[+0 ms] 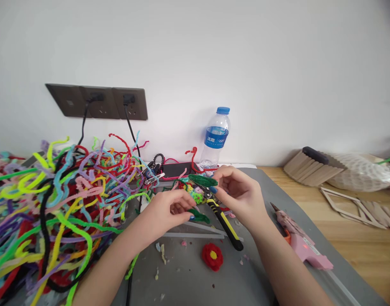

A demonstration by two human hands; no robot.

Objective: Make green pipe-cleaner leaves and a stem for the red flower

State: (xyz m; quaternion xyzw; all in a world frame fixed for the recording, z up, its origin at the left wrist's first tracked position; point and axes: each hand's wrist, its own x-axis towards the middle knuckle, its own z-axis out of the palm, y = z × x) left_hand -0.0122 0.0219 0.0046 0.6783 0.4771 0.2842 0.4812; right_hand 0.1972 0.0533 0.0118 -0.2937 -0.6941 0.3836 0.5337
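Observation:
Between the thumb and fingers of my right hand (241, 191) is a dark green fuzzy leaf (203, 181), held level above the mat. My left hand (171, 208) pinches a second green leaf (199, 216), lower and nearer to me. Both leaves look made of pipe cleaner. Under and between the hands lie pliers (225, 225) with black and yellow handles, their jaws partly hidden. A red flower with a yellow centre (213, 256) rests on the grey mat (182, 284) in front of me.
A large tangle of coloured pipe cleaners (70, 204) covers the left side. At right lie a pink glue gun (305, 244) and wooden sticks (309, 168). Behind stand a water bottle (216, 138) and a phone (178, 171). Clear glue sticks (195, 234) lie near the pliers.

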